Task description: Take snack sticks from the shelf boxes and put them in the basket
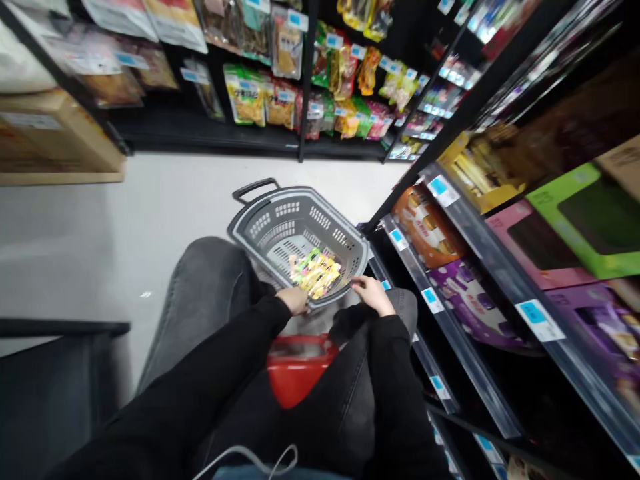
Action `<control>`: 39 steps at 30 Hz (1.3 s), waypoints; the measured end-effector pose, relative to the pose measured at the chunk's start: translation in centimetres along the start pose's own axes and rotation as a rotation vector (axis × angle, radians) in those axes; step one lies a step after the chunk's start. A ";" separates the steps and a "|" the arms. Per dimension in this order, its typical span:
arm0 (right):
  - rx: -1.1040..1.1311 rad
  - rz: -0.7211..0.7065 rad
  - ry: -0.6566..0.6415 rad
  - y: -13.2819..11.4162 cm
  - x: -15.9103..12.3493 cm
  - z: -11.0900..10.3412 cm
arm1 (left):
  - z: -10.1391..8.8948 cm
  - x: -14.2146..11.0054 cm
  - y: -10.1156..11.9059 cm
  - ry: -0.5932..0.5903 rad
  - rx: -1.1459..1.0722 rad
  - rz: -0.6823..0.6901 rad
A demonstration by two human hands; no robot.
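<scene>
A grey plastic shopping basket [305, 195] stands low in front of my knees, with its dark handle folded out at the far left. Inside, a small heap of yellow, green and pink wrapped packets [317, 272] lies toward the near right end. My left hand [294, 300] is closed on the basket's near rim, its fingertips partly hidden. At the near right corner, my right hand [374, 295] grips the same rim between thumb and fingers. Below the basket, between my legs, is a red plastic object [300, 370] whose kind I cannot make out.
Close on my right, shelves [470, 260] with price tags hold boxed goods. Hanging snack bags [245, 97] fill the rack ahead. A cardboard box [55, 140] stands at far left, and a black-edged object [55, 393] at lower left. A white cable [250, 457] crosses my lap.
</scene>
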State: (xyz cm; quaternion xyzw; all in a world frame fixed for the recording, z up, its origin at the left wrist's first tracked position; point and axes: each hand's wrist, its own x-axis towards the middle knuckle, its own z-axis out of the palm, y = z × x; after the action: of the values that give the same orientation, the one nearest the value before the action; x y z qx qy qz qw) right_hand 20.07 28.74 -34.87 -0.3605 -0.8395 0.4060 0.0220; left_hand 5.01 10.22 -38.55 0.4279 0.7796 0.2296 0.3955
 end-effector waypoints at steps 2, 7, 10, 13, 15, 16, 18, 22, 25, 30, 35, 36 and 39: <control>0.014 -0.070 0.195 -1.8 0.8 -4.2 | -0.4 0.6 0.4 -0.063 0.148 -0.040; -0.282 -0.330 0.894 -9.1 2.6 -18.5 | -0.7 1.1 0.6 -0.116 0.360 -0.048; -0.669 -0.250 0.991 -12.9 4.3 -25.4 | -0.6 1.0 0.5 -0.139 0.410 -0.044; -0.989 0.020 0.834 -14.8 6.2 -28.9 | -0.5 0.9 0.6 -0.163 0.436 -0.051; -1.098 0.203 0.649 -15.2 7.0 -29.8 | -0.6 0.8 0.7 -0.173 0.450 -0.062; -1.132 0.267 0.571 -15.4 7.2 -29.9 | -0.6 0.8 0.8 -0.176 0.456 -0.070; -1.188 0.321 0.496 -15.7 7.4 -30.1 | -0.7 0.8 0.8 -0.176 0.465 -0.081; -1.233 0.323 0.469 -16.2 7.4 -30.8 | -0.7 0.7 0.8 -0.168 0.466 -0.072; -1.210 0.290 0.447 -16.3 7.4 -32.2 | -0.7 0.6 0.9 -0.165 0.460 -0.064; -1.206 0.211 0.543 -16.5 7.4 -34.9 | -0.9 0.4 1.2 -0.153 0.437 -0.061; -1.252 0.178 0.345 -16.0 7.2 -34.1 | -0.8 0.5 1.1 -0.128 0.409 -0.062; -1.255 0.167 0.309 -15.7 7.2 -33.5 | -0.7 0.6 1.0 -0.126 0.406 -0.064; -1.272 0.164 0.402 -14.8 7.1 -32.2 | -0.7 0.6 1.0 -0.132 0.406 -0.068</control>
State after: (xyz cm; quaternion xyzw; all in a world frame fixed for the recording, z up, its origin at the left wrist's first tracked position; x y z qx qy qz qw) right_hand 16.74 48.58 -4.82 -0.4346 -0.8646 -0.2422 -0.0698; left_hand 4.73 11.22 -37.74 0.4863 0.7962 0.0257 0.3590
